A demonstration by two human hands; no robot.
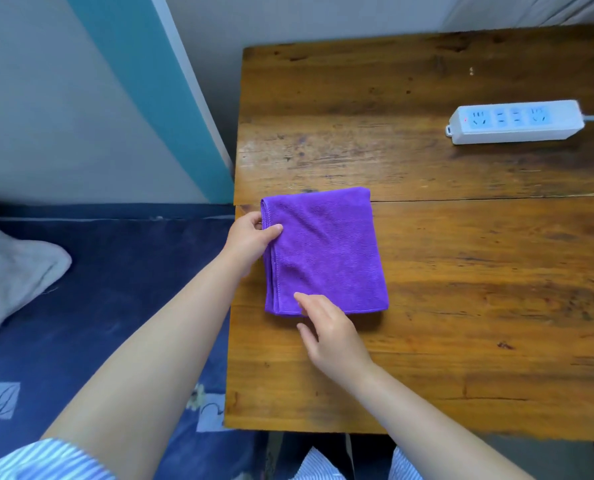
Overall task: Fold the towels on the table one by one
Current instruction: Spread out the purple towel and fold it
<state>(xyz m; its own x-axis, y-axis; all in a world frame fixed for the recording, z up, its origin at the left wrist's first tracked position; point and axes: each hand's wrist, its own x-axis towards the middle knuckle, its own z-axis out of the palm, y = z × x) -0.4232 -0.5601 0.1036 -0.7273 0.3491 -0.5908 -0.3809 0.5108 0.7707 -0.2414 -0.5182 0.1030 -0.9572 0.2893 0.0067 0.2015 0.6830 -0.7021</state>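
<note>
left hand (250, 233) pinches folded purple towel (326, 251) edge; right hand (326, 330) touches near edge.

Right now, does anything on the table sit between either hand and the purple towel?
Nothing visible does. The left hand already pinches the purple towel at its left edge, and the right hand has fingers on its near edge. The power strip lies apart, at the far right of the table.

A white power strip (515, 122) lies far right; a grey pillow (8, 268) rests on blue bedding (115, 289).
</note>
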